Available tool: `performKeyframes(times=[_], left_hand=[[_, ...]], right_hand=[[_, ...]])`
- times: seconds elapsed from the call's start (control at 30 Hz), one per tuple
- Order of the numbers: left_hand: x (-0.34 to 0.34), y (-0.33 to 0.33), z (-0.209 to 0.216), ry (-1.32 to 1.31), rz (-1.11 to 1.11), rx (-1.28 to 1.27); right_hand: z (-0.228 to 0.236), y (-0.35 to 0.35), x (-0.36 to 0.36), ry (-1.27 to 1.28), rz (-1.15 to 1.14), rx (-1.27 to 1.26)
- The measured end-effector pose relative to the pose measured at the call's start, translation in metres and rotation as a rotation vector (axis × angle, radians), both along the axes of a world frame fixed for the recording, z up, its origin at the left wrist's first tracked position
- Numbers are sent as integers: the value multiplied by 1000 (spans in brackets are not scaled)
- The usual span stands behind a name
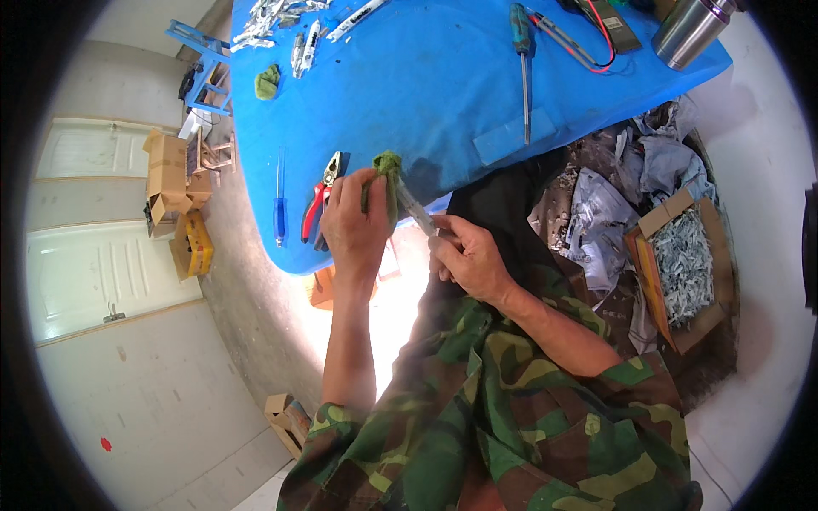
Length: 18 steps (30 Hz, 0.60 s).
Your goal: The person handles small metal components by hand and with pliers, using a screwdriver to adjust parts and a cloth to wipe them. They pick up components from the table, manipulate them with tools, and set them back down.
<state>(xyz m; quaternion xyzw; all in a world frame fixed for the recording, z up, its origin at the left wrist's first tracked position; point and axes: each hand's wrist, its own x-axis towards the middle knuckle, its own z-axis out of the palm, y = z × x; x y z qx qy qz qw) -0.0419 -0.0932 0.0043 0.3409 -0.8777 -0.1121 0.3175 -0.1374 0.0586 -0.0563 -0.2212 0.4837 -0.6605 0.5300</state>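
My left hand [354,223] is closed on a green cloth [388,163], which bunches up above the fingers and hangs down beside them. From the cloth, a slim whitish tube [415,207] slants down to my right hand [473,260], which pinches its lower end. Both hands are over the near edge of the blue-covered table [358,111]. Just left of my left hand lie red-handled pliers [320,198], jaws pointing away. Further left is a screwdriver [279,213] with a blue handle. The tube's cloth-side end is hidden.
Several white tubes [268,19] and another green cloth [267,83] lie at the far left. A teal-handled screwdriver [523,77], a red-wired tool [567,41] and a steel flask [692,34] are far right. Below right stands a carton [660,285] of grey-white scraps.
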Motion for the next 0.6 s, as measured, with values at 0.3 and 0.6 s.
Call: performKeyframes(times=[0.3,0.6], left_hand=[[22,61,-10,-75,-127,101],[1,7,-12,-76,4,-41]], right_hand=[[-2,1,3,26,-19,-3],[4,1,2,38,41,3]])
